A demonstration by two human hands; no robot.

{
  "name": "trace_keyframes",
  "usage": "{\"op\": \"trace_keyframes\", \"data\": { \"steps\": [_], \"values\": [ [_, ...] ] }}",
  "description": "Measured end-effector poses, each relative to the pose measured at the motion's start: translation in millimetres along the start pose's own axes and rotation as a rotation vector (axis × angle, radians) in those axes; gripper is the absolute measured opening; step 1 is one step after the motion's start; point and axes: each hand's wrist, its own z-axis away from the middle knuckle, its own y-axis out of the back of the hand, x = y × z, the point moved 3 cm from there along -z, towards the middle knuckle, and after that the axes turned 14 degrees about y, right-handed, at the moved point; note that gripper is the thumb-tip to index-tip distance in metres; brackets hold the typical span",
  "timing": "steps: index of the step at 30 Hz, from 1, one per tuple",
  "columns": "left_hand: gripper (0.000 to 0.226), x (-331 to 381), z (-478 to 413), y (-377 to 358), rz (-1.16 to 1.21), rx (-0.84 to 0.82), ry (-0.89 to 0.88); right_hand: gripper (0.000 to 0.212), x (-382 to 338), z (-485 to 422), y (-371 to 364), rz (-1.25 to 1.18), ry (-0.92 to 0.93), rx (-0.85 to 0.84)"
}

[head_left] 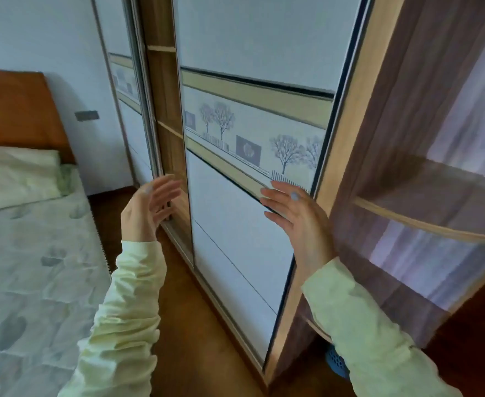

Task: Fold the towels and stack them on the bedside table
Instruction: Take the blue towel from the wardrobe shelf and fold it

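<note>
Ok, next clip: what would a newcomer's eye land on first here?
The sliding wardrobe door, with its band of printed trees, fills the centre. The left hand and right hand are raised open in front of it. A bed with pale bedding lies at left.

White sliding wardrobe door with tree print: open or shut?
Partly open: the white tree-print sliding door leaves a gap on its left exposing brown wooden shelves.
</note>
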Motion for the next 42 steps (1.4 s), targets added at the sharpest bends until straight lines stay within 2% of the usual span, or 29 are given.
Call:
{"op": "trace_keyframes", "data": {
  "steps": [14,22,26,33,38,42],
  "values": [
    [0.048,-10,-133,82,-0.133,0.227,-0.064,0.027,134,-147,-91,-0.153,-0.047,-0.079],
    [0.032,-15,-266,112,-0.139,0.284,-0.082,0.028,215,-263,-154,-0.247,-0.045,-0.093],
    [0.044,-15,-331,125,-0.129,0.309,-0.113,0.032,250,-315,-178,-0.285,-0.038,-0.079],
    [0.043,-19,-428,141,-0.122,0.278,-0.095,0.032,302,-378,-197,-0.225,-0.032,-0.089],
    [0.046,-22,-504,155,-0.109,0.195,-0.089,0.03,339,-423,-215,-0.19,-0.008,-0.082],
    [0.032,-24,-567,174,-0.115,0.1,-0.049,0.032,369,-458,-240,-0.154,0.018,-0.08]
  ]
}}
